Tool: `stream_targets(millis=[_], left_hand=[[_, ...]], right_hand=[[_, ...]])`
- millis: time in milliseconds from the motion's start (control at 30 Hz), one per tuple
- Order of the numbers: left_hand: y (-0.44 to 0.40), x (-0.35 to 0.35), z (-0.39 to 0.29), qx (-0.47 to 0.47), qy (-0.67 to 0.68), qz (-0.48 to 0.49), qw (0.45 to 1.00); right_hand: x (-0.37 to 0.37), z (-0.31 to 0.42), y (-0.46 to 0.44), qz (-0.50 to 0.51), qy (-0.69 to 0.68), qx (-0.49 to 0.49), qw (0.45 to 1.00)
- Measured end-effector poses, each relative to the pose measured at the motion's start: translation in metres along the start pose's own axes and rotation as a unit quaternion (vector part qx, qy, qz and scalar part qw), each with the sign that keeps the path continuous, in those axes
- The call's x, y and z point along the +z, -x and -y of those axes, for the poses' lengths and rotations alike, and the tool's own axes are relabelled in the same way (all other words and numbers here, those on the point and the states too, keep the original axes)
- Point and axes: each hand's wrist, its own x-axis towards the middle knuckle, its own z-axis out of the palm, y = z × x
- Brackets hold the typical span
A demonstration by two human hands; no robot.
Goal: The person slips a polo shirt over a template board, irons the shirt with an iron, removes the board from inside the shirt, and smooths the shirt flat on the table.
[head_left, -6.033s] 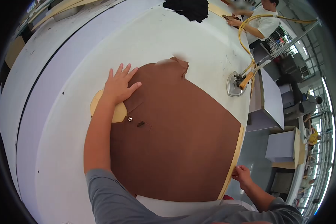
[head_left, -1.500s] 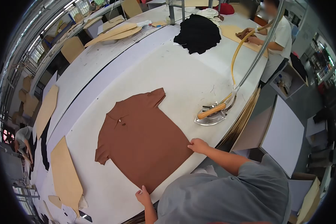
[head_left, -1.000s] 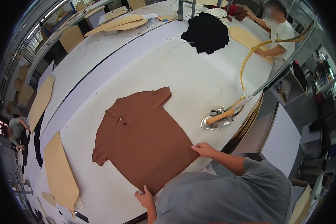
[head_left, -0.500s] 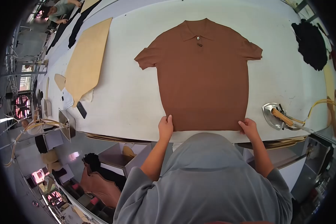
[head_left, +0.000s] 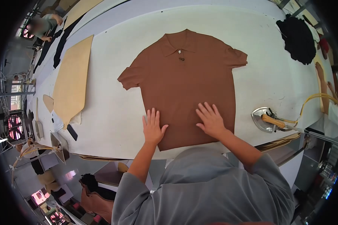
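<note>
A brown short-sleeved polo shirt lies flat on the white table, its collar at the far side and its hem towards me. My left hand rests at the shirt's lower left edge, fingers spread and pointing away. Over the lower middle of the shirt is my right hand, palm down with the fingers apart. Neither hand grips the cloth. To the right of the shirt, a steam iron with a wooden handle sits on the table.
A tan shirt-shaped board and a dark phone lie on the left. Black cloth is heaped at the far right. A yellow hose runs off from the iron. Another person works at the far left.
Both hands have let go of the hem corners and moved up onto the shirt, fingers now spread. My view has shifted, so the table's contents appear tilted and further left.
</note>
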Motion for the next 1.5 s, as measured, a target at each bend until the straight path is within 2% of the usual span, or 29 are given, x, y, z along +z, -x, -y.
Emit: stream_targets(millis=[100, 267, 333, 367, 433, 467, 533, 633, 700, 733, 767, 800, 867, 933, 967, 1033, 1100, 1167, 1300, 1433, 1467, 1500], left_hand=[[0.008, 0.009, 0.033, -0.025, -0.027, -0.023, 0.999], [-0.024, 0.007, 0.04, -0.035, 0.012, -0.024, 0.999], [-0.029, 0.008, 0.048, -0.057, -0.017, -0.041, 0.997], [-0.054, -0.005, 0.049, -0.054, -0.017, -0.035, 0.998], [-0.125, -0.023, 0.051, -0.039, 0.075, -0.133, 0.988], [-0.174, -0.03, 0.053, 0.009, 0.104, -0.171, 0.98], [-0.269, -0.035, 0.05, 0.03, 0.151, -0.196, 0.969], [-0.38, -0.025, 0.047, -0.001, 0.159, -0.143, 0.977], [-0.427, -0.014, 0.046, -0.017, 0.137, -0.127, 0.982], [-0.442, -0.016, 0.043, -0.076, 0.172, -0.035, 0.982], [-0.451, -0.021, 0.04, -0.134, 0.204, 0.058, 0.968], [-0.452, -0.027, 0.04, -0.134, 0.204, 0.063, 0.968], [-0.448, -0.047, 0.045, -0.115, 0.252, 0.09, 0.957], [-0.45, -0.053, 0.05, -0.093, 0.296, 0.114, 0.944], [-0.449, -0.043, 0.049, -0.093, 0.296, 0.123, 0.943], [-0.448, -0.023, 0.045, -0.078, 0.157, 0.091, 0.98], [-0.461, -0.013, 0.046, -0.06, 0.014, 0.032, 0.998], [-0.444, -0.018, 0.056, -0.065, 0.065, 0.011, 0.996], [-0.396, -0.024, 0.093, -0.068, 0.066, -0.039, 0.995], [-0.401, -0.055, 0.088, -0.154, 0.001, 0.131, 0.979], [-0.402, -0.054, 0.084, -0.149, 0.002, 0.128, 0.98], [-0.398, -0.045, 0.079, -0.084, -0.004, 0.056, 0.995]], right_hand=[[0.003, 0.005, -0.008, 0.013, -0.018, -0.008, 1.0], [0.006, -0.027, -0.044, 0.061, -0.025, -0.045, 0.997], [-0.015, -0.044, -0.055, 0.048, -0.054, -0.07, 0.995], [-0.025, -0.056, -0.074, 0.05, -0.057, -0.065, 0.995], [-0.038, -0.104, -0.137, -0.08, -0.024, -0.005, 0.996], [-0.039, -0.124, -0.173, -0.132, -0.028, 0.005, 0.991], [-0.048, -0.153, -0.249, -0.205, -0.018, 0.022, 0.978], [-0.031, -0.194, -0.327, -0.194, -0.007, 0.023, 0.981], [-0.027, -0.211, -0.363, -0.125, 0.007, 0.059, 0.99], [-0.024, -0.216, -0.372, -0.089, 0.012, 0.08, 0.993], [-0.022, -0.221, -0.377, -0.052, 0.017, 0.102, 0.993], [-0.025, -0.224, -0.378, -0.049, 0.016, 0.105, 0.993], [-0.052, -0.225, -0.379, 0.023, -0.143, 0.139, 0.98], [-0.063, -0.229, -0.38, 0.085, -0.297, 0.169, 0.936], [-0.055, -0.229, -0.375, 0.088, -0.301, 0.176, 0.933], [-0.036, -0.221, -0.371, 0.066, -0.121, 0.156, 0.978], [-0.031, -0.222, -0.383, 0.025, 0.076, 0.115, 0.99], [-0.032, -0.241, -0.357, -0.096, 0.051, 0.058, 0.992], [-0.044, -0.263, -0.307, -0.092, 0.102, 0.096, 0.986], [-0.062, -0.272, -0.317, 0.062, 0.142, 0.171, 0.973], [-0.066, -0.267, -0.316, 0.058, 0.145, 0.174, 0.972], [-0.066, -0.258, -0.314, 0.004, 0.148, 0.117, 0.982]])
